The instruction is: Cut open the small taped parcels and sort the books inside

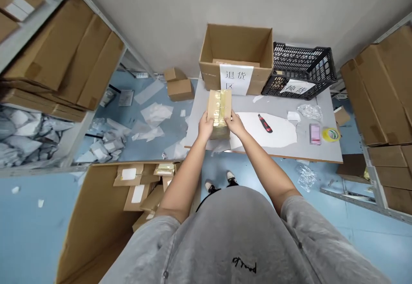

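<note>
Here, left grip [205,126] and right grip [234,123] closed on opposite sides of a small taped cardboard box [219,113], held over the grey bench [277,99] near its front edge. At 3 o'clock from the box, a red-handled utility knife [265,123] on a white sheet [264,137]; farther along, a roll of yellow tape [331,134]. At 12 o'clock, an open carton [236,48]; at 1 o'clock, a black plastic crate [299,67].

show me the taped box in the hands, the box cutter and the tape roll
taped cardboard box [219,112], head view, on the clear tape across its top face
box cutter [265,123], head view, on its red and black handle
tape roll [331,134], head view, on the yellow side of the roll
</note>
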Motion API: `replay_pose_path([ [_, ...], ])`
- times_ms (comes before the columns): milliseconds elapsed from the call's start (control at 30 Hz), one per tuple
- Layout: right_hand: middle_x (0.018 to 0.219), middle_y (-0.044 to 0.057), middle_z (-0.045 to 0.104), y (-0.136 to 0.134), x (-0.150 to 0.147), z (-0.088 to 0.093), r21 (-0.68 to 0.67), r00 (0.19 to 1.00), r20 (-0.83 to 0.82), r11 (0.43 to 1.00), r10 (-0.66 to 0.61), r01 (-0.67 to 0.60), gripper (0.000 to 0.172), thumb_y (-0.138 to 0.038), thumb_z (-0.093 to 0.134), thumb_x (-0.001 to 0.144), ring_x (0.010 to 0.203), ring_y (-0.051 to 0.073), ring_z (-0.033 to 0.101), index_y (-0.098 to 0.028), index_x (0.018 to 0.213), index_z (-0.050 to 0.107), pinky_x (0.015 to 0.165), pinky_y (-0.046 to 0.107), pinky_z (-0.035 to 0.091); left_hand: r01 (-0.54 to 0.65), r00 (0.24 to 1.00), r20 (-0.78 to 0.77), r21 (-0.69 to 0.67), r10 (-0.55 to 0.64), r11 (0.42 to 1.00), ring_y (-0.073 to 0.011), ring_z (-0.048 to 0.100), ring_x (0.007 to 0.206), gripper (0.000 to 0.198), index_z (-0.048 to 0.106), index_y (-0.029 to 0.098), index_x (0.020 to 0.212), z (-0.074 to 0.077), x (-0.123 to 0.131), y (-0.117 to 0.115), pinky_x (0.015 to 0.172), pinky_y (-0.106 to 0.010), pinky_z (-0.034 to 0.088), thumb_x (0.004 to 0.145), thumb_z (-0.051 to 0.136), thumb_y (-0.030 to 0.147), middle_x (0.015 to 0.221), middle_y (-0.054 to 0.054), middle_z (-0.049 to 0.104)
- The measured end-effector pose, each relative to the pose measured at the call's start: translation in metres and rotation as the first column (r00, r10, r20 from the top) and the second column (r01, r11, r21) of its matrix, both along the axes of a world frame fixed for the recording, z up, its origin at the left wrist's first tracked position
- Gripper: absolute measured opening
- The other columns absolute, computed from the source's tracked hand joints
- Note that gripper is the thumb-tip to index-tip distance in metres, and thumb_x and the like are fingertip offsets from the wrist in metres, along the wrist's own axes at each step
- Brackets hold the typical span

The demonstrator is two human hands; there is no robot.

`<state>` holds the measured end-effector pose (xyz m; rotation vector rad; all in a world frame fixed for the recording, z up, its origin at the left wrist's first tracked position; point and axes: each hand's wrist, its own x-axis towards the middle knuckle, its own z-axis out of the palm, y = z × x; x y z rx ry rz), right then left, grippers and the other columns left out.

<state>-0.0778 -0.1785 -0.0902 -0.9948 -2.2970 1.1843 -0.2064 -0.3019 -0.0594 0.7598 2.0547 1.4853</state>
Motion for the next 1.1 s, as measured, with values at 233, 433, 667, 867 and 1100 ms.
replay_pose_path([
  [233,0.180,0.019,0.028,-0.036,0.023,0.009,0.269,1.000,-0.016,0.963,0.006,-0.001,0.066,-0.054,0.035,0.115,0.170,0.039,0.024,-0.026,0.174,0.034,0.132,0.077,0.025,-0.217,0.976,0.057,0.185,0.210,0.958,-0.0298,0.048,0.161,0.057,0.059,0.024,0.158,-0.064,0.007,-0.036,0.136,-0.049,0.034,0.111,0.061,0.056,0.163,-0.013,0.059],
  [433,0.180,0.012,0.029,-0.157,-0.034,0.032,0.278,0.865,-0.049,0.839,0.499,-0.468,0.058,-0.046,0.040,0.114,0.172,0.038,0.020,-0.031,0.171,0.041,0.133,0.076,0.027,-0.546,0.832,-0.040,0.113,0.553,0.830,-0.0279,0.045,0.162,0.049,0.059,0.029,0.156,-0.070,0.020,-0.184,0.136,-0.045,0.035,0.115,0.051,0.054,0.163,-0.012,0.056],
  [667,0.157,0.013,0.061,-0.356,-0.095,-0.047,-0.127,0.382,0.032,0.383,0.924,-0.915,0.049,-0.026,0.052,0.106,0.151,0.033,0.055,-0.024,0.154,0.063,0.133,0.055,0.042,-0.805,0.337,-0.164,-0.560,0.927,0.194,-0.0316,0.042,0.163,0.057,0.049,0.013,0.162,-0.124,0.064,-0.426,0.137,-0.045,0.030,0.108,0.056,0.031,0.166,-0.023,0.051],
  [867,0.159,0.017,0.061,-0.512,-0.084,-0.132,-0.298,0.056,0.200,0.115,0.978,-0.948,0.053,-0.025,0.052,0.105,0.150,0.032,0.056,-0.017,0.156,0.061,0.132,0.051,0.042,-0.451,0.090,-0.157,-0.887,0.983,-0.101,-0.0427,0.020,0.172,0.097,0.027,-0.007,0.171,-0.177,0.138,-0.565,0.139,-0.051,0.019,0.095,0.071,0.036,0.180,-0.038,0.022],
  [1100,0.172,0.023,0.045,-0.626,-0.042,-0.223,-0.438,-0.205,0.436,0.007,0.876,-0.899,0.061,-0.036,0.043,0.113,0.154,0.038,0.051,-0.013,0.170,0.045,0.131,0.057,0.039,-0.306,0.274,0.013,-0.947,0.962,0.100,-0.0450,0.027,0.168,0.082,0.041,-0.004,0.169,-0.225,0.149,-0.640,0.137,-0.058,0.020,0.107,0.046,0.050,0.175,-0.034,0.040],
])
